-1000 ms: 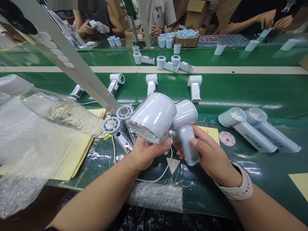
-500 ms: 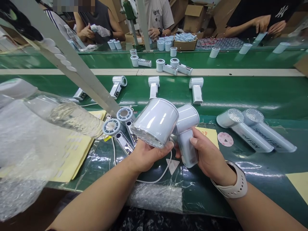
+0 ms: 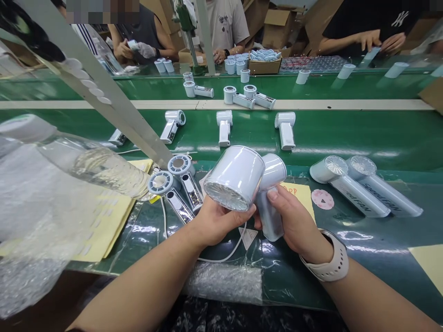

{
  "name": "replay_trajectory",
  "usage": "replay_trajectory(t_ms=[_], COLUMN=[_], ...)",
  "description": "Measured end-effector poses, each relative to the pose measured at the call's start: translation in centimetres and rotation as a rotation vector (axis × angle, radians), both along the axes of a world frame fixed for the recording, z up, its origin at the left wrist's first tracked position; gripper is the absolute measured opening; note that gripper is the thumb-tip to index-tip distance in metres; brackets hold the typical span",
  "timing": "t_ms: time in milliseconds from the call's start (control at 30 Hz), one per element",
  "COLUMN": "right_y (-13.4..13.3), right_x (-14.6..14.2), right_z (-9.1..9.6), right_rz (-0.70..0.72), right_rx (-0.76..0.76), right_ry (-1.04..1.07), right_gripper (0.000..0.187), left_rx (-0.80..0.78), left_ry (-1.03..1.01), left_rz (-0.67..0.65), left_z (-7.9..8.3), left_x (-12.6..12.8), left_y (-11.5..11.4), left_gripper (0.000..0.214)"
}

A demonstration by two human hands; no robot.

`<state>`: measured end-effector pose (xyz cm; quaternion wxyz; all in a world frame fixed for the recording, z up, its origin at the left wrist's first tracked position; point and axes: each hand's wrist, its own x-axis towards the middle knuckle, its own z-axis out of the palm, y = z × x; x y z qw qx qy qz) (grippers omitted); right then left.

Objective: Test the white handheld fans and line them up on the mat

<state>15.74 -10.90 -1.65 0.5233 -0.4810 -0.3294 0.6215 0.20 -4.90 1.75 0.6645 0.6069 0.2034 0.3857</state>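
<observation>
In front of me, my left hand [image 3: 216, 223] grips a pale handheld fan [image 3: 237, 173], its round head raised and its grille tilted down toward me. The hand hides this fan's handle. Just right of it, my right hand [image 3: 297, 221] is wrapped round the handle of a second handheld fan [image 3: 273, 170]. The two fan heads overlap in view, and I cannot tell if they touch. Left of my hands, two fans [image 3: 181, 163] with blue-ringed ends lean side by side, near a white cable [image 3: 224, 258]. Two fans lettered "Speed FAN" [image 3: 360, 191] lie to the right.
Several fans lie on the green conveyor [image 3: 321, 129] ahead. A slanted metal post [image 3: 114, 110] and a water bottle [image 3: 93, 161] stand at left, over yellow sheets [image 3: 119, 226]. Bubble wrap [image 3: 224, 283] lines the near edge. Co-workers' hands [image 3: 372, 41] handle parts across the line.
The left-hand fan has shifted right and slightly down, covering more of the right-hand fan. Both hands keep their grip. The fans on the conveyor appear slightly further right.
</observation>
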Motion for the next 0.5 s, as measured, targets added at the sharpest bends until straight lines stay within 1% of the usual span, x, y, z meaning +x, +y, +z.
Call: replay_trajectory(t_ms=[33, 100, 200, 367, 500], right_y=[0.02, 0.04, 0.01, -0.04, 0.07], right_x=[0.00, 0.02, 0.05, 0.06, 0.10], right_z=[0.01, 0.09, 0.26, 0.32, 0.33], right_rz=[-0.008, -0.015, 0.002, 0.005, -0.009], right_rx=[-0.007, -0.016, -0.019, -0.015, 0.006], right_ry=[-0.006, -0.022, -0.026, -0.030, -0.065], right_gripper=[0.045, 0.041, 0.036, 0.033, 0.029], left_rx=[-0.048, -0.074, -0.088, -0.090, -0.082], left_ry=[0.000, 0.018, 0.011, 0.014, 0.005], left_rz=[-0.047, -0.096, -0.058, -0.098, -0.072], left_z=[-0.10, -0.22, -0.28, -0.20, -0.11], left_x=[-0.04, -0.09, -0.08, -0.04, 0.02], left_y=[0.03, 0.05, 0.04, 0.07, 0.02], left_gripper=[0.023, 0.024, 0.026, 0.016, 0.015])
